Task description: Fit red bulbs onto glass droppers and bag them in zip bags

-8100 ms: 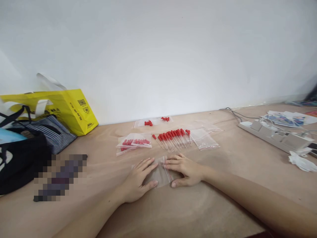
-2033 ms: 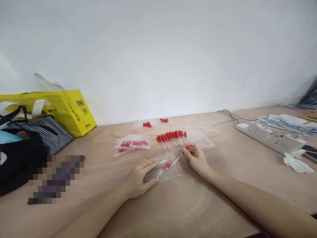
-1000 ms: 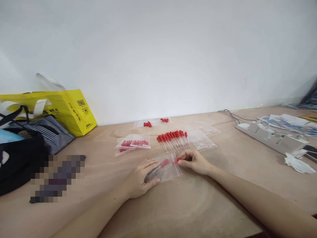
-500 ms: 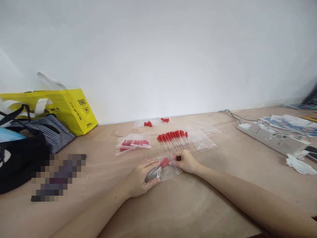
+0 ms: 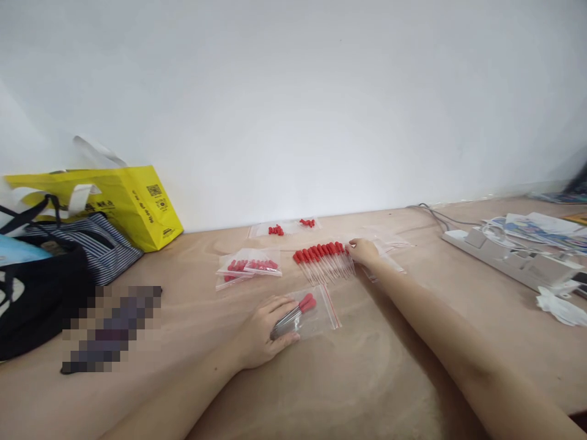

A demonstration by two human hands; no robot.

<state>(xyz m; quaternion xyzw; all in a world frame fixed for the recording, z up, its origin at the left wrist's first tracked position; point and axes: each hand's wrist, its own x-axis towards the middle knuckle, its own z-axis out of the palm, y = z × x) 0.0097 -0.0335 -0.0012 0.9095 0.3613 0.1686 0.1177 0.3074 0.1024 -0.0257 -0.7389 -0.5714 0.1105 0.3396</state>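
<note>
My left hand (image 5: 270, 327) lies on a clear zip-lock bag (image 5: 323, 315), holding it against the table between thumb and fingers. Inside show red bulbs (image 5: 307, 302) with thin, greyish shafts, partly under the fingers. Beyond the bag lies a slanted row of glass droppers (image 5: 321, 263), red rubber bulbs pointing away from me. At the row's right end my right hand (image 5: 364, 252) pinches the last dropper near its bulb, most of which the fingertips cover. To the left, overlapping zip bags (image 5: 250, 267) contain more red bulbs.
Flat clear bags (image 5: 389, 241) lie behind and beside my right hand. More bags with red bulbs (image 5: 276, 230) sit by the wall. At right are a white power strip (image 5: 495, 253), papers and a crumpled tissue (image 5: 559, 307). A yellow bag (image 5: 137, 208) and dark bags stand left.
My right hand has left the mouth of the zip-lock bag and moved forward and right to the end of the dropper row. My left hand stays on the bag.
</note>
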